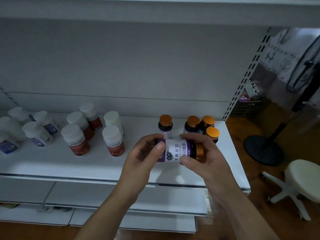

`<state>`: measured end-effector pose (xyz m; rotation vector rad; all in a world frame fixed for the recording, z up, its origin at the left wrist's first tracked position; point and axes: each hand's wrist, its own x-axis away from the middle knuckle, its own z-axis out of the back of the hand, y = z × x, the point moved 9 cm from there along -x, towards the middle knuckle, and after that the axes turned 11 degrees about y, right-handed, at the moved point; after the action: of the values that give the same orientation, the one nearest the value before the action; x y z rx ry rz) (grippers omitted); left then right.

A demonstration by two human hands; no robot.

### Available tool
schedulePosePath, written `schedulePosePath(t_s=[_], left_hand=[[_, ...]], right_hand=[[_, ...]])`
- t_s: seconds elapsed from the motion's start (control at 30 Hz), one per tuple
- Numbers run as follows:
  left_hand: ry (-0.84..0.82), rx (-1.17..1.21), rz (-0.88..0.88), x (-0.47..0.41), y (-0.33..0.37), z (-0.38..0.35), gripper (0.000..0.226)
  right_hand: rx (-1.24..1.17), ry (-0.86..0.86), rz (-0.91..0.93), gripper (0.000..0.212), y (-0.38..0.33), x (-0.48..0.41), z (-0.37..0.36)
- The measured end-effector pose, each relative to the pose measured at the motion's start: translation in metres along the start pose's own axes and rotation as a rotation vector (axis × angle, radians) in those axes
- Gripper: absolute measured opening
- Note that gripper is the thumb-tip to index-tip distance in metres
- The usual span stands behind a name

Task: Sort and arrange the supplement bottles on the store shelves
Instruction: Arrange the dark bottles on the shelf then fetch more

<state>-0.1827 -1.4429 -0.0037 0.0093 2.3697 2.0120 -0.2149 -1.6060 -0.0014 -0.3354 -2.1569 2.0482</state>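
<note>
A dark bottle with a purple-and-white blueberry label and an orange cap [178, 150] lies sideways in the air above the white shelf [78, 163], cap pointing right. My left hand [143, 156] grips its base end and my right hand [200, 156] grips its cap end. Behind it stand several more orange-capped dark bottles [165, 125] at the shelf's right. White-capped bottles with red labels [76, 140] stand in the middle. White-capped bottles with blue-purple labels [37, 134] stand at the left.
Lower shelves [121, 196] step out below the front edge. A slotted upright [247, 73] ends the shelf at the right. Beyond it on the wooden floor stand a black pedestal fan [265, 149], a white stool [301, 174] and a dark crate [247, 108].
</note>
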Motion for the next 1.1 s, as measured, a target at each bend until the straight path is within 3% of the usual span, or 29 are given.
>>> schedulePosePath(t_s=[0.1, 0.2, 0.37, 0.57, 0.67, 0.77, 0.9, 1.0, 1.1], left_hand=[[-0.085, 0.026, -0.058, 0.003, 0.004, -0.005, 0.040], [-0.060, 0.010, -0.066, 0.001, 0.005, -0.003, 0.034], [0.088, -0.055, 0.080, -0.003, -0.007, 0.002, 0.040], [0.045, -0.123, 0.194, -0.001, -0.025, -0.001, 0.045], [-0.037, -0.242, 0.076, 0.001, -0.027, -0.002, 0.039], [-0.154, -0.434, -0.057, 0.003, -0.030, -0.012, 0.056], [-0.096, -0.570, -0.198, 0.001, -0.027, -0.023, 0.054], [-0.030, -0.497, -0.163, -0.003, -0.040, -0.020, 0.051], [0.053, -0.404, -0.038, -0.010, -0.064, -0.007, 0.052]], right_hand=[[-0.050, 0.028, -0.018, 0.038, 0.001, -0.003, 0.002], [-0.061, 0.024, -0.031, 0.045, -0.001, -0.003, 0.001], [-0.006, 0.010, -0.018, 0.049, 0.002, -0.003, 0.001], [0.067, 0.161, -0.031, 0.051, 0.006, -0.011, 0.008], [0.210, 0.196, 0.015, 0.044, 0.005, -0.016, 0.014], [0.361, 0.164, 0.080, 0.051, 0.000, -0.016, 0.008], [0.513, 0.109, 0.129, 0.054, 0.005, -0.015, -0.004], [0.538, 0.088, 0.111, 0.056, 0.010, -0.019, -0.002], [0.415, 0.225, 0.089, 0.042, 0.009, -0.027, 0.025]])
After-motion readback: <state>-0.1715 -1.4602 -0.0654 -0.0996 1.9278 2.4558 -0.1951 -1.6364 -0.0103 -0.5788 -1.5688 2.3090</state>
